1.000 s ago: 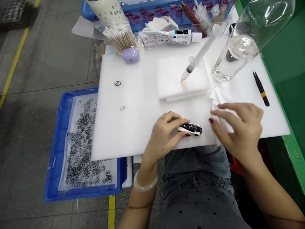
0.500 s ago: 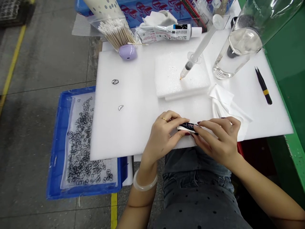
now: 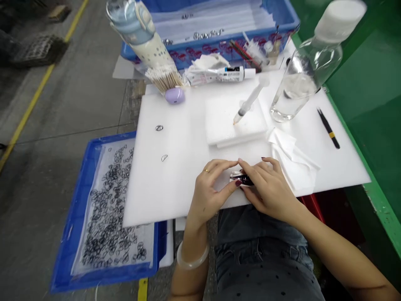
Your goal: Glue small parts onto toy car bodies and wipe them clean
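Observation:
Near the front edge of the white foam board [image 3: 150, 188], both hands meet around a small glossy black piece with a clear or white rim [image 3: 246, 180]. Its exact kind cannot be made out. My left hand [image 3: 210, 190] touches it with the thumb, the index finger arched above its left end. My right hand [image 3: 269, 188] is closed around the right end and covers it. On the left of the board lie two small wire-outlined pieces, an oval one [image 3: 159, 128] and a half-round one [image 3: 164, 158].
A syringe [image 3: 250, 102] leans on a foam block [image 3: 234, 121]. Behind are cotton swabs [image 3: 164, 79], a purple case [image 3: 175, 95], a tube [image 3: 233, 74] and a drinking bottle [image 3: 138, 29]. At right: a clear bottle [image 3: 291, 94], tweezers [image 3: 328, 127], tissue [image 3: 291, 159]. A blue tray [image 3: 90, 154] holds many small wire-outlined pieces.
The view has shifted, showing more of the blue bin at the back. My right hand has come closer to the left and covers more of the black piece, whose clear left end now shows.

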The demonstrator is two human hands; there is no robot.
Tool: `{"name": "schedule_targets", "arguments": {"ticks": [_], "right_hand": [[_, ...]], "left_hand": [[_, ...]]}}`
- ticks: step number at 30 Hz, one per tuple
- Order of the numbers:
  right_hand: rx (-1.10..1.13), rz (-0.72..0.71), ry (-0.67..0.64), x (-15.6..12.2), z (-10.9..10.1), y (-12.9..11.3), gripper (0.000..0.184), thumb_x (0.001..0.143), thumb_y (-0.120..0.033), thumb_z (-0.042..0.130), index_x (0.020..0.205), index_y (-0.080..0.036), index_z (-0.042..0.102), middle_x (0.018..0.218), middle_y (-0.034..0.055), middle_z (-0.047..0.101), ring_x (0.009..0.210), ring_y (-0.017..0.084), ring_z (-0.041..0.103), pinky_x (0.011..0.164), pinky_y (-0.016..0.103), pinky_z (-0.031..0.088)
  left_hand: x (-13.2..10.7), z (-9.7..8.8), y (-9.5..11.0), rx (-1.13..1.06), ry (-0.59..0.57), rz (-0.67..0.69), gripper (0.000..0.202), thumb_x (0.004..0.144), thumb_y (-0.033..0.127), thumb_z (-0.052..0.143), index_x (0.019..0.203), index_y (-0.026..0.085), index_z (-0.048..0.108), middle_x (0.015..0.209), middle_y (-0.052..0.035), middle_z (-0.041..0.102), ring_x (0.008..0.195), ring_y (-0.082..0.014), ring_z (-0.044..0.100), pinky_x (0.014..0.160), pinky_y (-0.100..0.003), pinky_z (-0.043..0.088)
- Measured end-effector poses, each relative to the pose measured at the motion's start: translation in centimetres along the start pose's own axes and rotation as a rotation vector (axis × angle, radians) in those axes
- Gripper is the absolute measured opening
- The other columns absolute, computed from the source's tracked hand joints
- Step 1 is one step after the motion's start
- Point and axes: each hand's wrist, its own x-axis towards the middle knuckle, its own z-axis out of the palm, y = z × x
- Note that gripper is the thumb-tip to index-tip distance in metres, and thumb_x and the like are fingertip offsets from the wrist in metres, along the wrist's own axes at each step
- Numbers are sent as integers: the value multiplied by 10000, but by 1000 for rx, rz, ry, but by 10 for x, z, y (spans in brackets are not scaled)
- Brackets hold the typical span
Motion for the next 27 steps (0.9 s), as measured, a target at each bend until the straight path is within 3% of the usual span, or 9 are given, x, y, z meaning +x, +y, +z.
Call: {"name": "schedule_targets", "arguments": {"ticks": [4,7,9,11,14,17,20,22,27], "right_hand": [[-13,195,210,-25,-38,45,623,947,-284,582,1520,-245,338,1123,75,706,997,240,659,988,466,437],[-199,728,419,-84,-89,110,663,874,-423,677,1477,-266,453,1152,95,712,1011,257,685,763,371,521],[-374,1073,424,-131,-120,151,638,852,-477,670,1426,-245,516,1089,112,734,983,297,696,738,415,504],[-476,1258,336,-166,-142,176,562,779,-477,724,1286,-265,606,985,127,746,840,344,695,606,442,449],[-634,1215,327,-175,-147,174,317,868,-487,596,1092,-271,656,1011,184,708,888,414,664,588,468,400],[-398,967,397,-130,-124,139,299,951,-411,469,1081,-213,653,1103,200,678,1029,394,640,752,486,451],[-122,764,198,-69,-91,101,209,909,-436,580,982,-271,685,868,25,720,731,199,668,663,320,476],[44,700,-56,-37,-71,80,256,861,-430,662,1033,-241,674,861,22,716,733,195,654,641,300,427],[78,582,-57,1,-42,52,60,813,-185,649,869,-195,667,819,27,709,722,188,638,619,280,348]], "left_hand": [[-4,1,0,38,37,-41,218,915,251,667,1131,246,687,1070,-46,669,1017,-206,648,898,-357,547],[-5,3,-1,83,-10,-27,216,915,249,655,1128,252,690,1098,-49,675,1036,-214,656,897,-361,559],[-5,4,-1,102,-60,-29,222,917,253,647,1135,261,690,1114,-51,677,1047,-223,660,899,-373,569],[-4,4,-1,117,-99,-45,225,920,264,639,1138,272,695,1126,-55,678,1055,-235,659,902,-391,578],[-2,4,-1,127,-132,-81,223,922,293,632,1131,284,709,1137,-66,678,1061,-254,657,913,-422,589],[-2,5,-1,132,-144,-115,217,920,331,628,1108,290,729,1130,-78,683,1058,-273,658,878,-427,609],[0,5,-3,137,-140,-144,219,916,366,626,1084,293,746,1114,-83,687,1050,-281,665,770,-380,630],[1,5,-4,138,-129,-154,223,910,387,628,1067,292,755,1105,-84,689,1044,-280,669,738,-358,630],[4,10,-6,175,-114,-167,235,899,417,619,1015,279,770,1098,-88,691,1053,-284,669,749,-357,622]]}}
